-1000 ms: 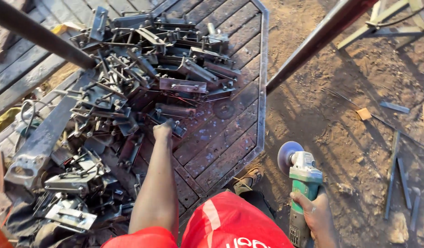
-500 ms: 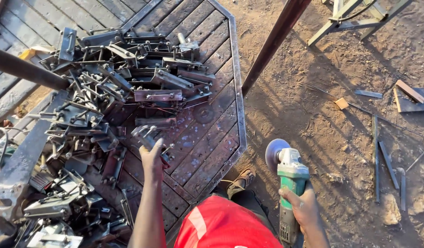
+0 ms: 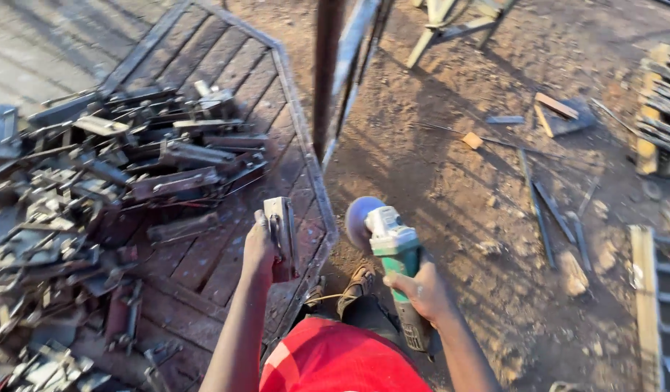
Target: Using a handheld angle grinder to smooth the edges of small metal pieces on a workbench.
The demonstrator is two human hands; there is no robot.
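Note:
My left hand (image 3: 260,248) grips a small flat metal bracket (image 3: 281,226) and holds it upright above the steel plank platform (image 3: 226,69), close to its right rim. My right hand (image 3: 420,292) holds a green and white angle grinder (image 3: 393,247) by its body, with the grey disc (image 3: 358,220) pointing left toward the bracket, a short gap between them. A large pile of similar metal brackets (image 3: 124,174) lies on the platform to the left. My red-clad knee (image 3: 335,359) shows at the bottom.
A dark steel post (image 3: 327,72) rises just past the platform's right edge. Bare dirt ground to the right carries scattered metal strips (image 3: 542,199), wood offcuts (image 3: 556,105) and a stone (image 3: 573,272). Metal frames stand at the far right (image 3: 658,305). My sandalled foot (image 3: 355,287) rests by the platform.
My left hand picked a bracket from the pile and lifted it back toward the grinder. The view swung right, and the grinder rose closer to the bracket.

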